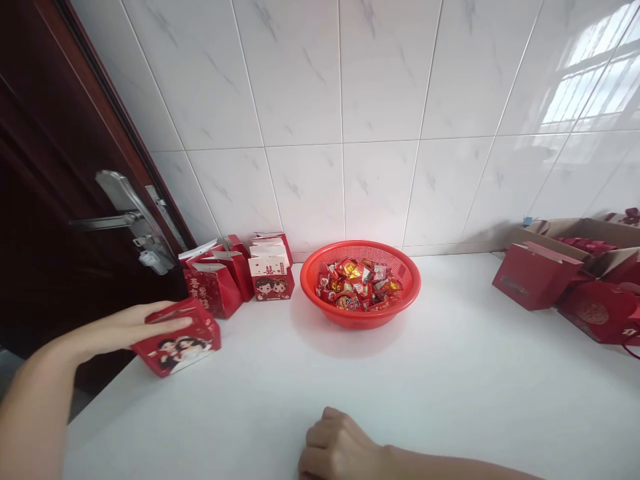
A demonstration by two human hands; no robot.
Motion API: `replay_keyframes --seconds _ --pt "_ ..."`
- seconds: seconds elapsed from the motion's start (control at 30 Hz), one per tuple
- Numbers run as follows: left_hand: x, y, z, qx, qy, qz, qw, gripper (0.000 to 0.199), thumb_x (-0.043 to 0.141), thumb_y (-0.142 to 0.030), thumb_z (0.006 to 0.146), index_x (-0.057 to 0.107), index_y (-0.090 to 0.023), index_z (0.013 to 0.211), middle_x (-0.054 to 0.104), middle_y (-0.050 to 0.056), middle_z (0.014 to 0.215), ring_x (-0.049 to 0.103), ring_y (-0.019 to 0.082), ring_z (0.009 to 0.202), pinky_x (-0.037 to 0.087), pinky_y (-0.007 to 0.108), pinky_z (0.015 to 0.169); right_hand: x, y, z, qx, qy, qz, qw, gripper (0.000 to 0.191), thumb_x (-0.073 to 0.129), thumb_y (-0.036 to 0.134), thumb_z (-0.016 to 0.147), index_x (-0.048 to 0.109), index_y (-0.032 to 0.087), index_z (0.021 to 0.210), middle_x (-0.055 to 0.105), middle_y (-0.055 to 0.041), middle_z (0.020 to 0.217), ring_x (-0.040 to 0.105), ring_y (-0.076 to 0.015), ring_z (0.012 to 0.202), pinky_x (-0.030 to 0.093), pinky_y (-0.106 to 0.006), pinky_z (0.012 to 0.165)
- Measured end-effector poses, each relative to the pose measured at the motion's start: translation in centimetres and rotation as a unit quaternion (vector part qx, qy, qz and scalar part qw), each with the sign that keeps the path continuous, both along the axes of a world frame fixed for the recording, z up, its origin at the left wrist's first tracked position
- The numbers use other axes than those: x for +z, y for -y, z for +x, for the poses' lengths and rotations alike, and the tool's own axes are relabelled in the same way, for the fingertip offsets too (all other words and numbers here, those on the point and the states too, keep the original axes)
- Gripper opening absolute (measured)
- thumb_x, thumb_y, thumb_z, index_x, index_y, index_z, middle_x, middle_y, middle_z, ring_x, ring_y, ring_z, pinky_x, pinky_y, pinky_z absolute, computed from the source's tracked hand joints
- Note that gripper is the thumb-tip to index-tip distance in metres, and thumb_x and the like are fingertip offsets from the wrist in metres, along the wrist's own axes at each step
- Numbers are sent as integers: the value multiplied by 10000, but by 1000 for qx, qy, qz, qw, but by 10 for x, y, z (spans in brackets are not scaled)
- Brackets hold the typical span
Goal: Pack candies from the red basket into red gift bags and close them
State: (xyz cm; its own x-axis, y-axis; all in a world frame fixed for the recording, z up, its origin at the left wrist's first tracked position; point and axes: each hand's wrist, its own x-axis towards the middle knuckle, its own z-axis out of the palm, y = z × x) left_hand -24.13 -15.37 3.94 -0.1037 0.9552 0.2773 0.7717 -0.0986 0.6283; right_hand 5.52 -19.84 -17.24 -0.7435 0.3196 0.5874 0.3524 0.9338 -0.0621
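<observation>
Wall [300, 80], white tile, well beyond all fingers. Tabletop [460, 387], white, beneath the right fingers, its left edge near the left ones. Door [35, 133], dark, beyond and left of the left fingers. Open carton [595, 230], far right of the right fingers, red box [535, 277] just beside it.

Red basket [360, 321], beyond the right fingers, well apart. Possible fault: basket tipping, from a forearm catching the rim on a reach across.

Right hand [337, 443]: fingers curled together in a loose fist; underside hidden, so contents, if any, impossible to tell. Left hand [127, 327]: thumb and fingers clamped on upper part of printed box [193, 340]. Box tilted, near table edge; contact with tabletop unclear. Likely faults: a drop over the edge, from a slackened pinch; dented panels, from too hard a squeeze on apparent card.

Standing boxes [220, 297], just beyond the left fingers. Risk: toppling, from a sideways knock by the printed box.

Wrapped sweets [357, 283], heaped in the basket, beyond the right fingers. Risk: scatter, from any basket tilt.
</observation>
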Motion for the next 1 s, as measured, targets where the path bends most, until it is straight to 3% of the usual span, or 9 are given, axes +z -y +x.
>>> replay_keyframes --seconds 0.07,0.17,0.27,0.4,0.5,0.63,0.8,0.9,1.0 --pt "2 -22 14 -22 14 -51 998 691 522 -877 741 758 -304 1046 800 -28 832 747 241 751 583 335 693 4 1 2 4 -1 -10 1000 315 620 232 813 392 213 596 378 67 538 263 -102 485 272 -269 516" --pt "7 -39 34 -138 -10 -105 985 571 658 -760 752 772 -309 1083 807 -4 1035 755 295 929 589 344 774 11 3 5 7 2 -26 1000 287 618 222 795 397 217 611 411 66 547 304 -106 498 298 -272 530" --pt "17 -43 60 -217 -92 -144 961 452 668 -572 835 754 -291 1178 762 42 1212 719 314 1102 573 344 868 19 5 8 4 15 -48 999 260 613 230 796 412 225 632 449 60 564 350 -112 510 330 -273 550" --pt "30 -44 102 -297 -134 -137 935 420 602 -482 888 722 -296 1244 714 51 1315 692 280 1166 554 315 901 25 6 10 3 29 -68 997 217 607 237 797 441 231 657 491 51 587 396 -121 518 375 -275 576" --pt "32 -46 129 -361 -154 -129 910 382 554 -428 930 718 -290 1247 734 47 1277 696 250 1140 528 308 930 25 6 9 1 29 -73 997 205 612 244 791 461 228 653 526 43 604 395 -121 510 396 -279 601" --pt "30 -49 157 -402 -162 -110 894 361 537 -386 950 721 -262 1234 759 46 1213 709 227 1080 513 286 888 27 8 10 -19 11 -105 994 170 614 235 778 501 215 652 570 28 617 423 -121 518 378 -290 601" --pt "32 -54 181 -442 -128 -125 879 313 481 -342 968 757 -249 1083 778 15 1023 699 192 903 466 253 749 40 3 18 -68 -44 -244 966 47 608 177 804 626 190 763 660 -7 700 549 -137 613 418 -285 692" --pt "31 -62 188 -476 -128 -150 857 349 469 -398 967 712 -191 826 672 6 776 584 156 711 390 246 641 49 -2 20 -86 -97 -350 928 75 613 137 796 664 174 755 671 -21 710 565 -138 621 421 -254 634" --pt "27 -70 189 -497 -116 -173 842 439 466 -495 962 592 -177 686 491 -18 636 423 125 602 308 250 570 52 -4 18 -86 -125 -396 906 94 617 108 771 678 167 731 672 -23 701 563 -139 621 415 -243 606"
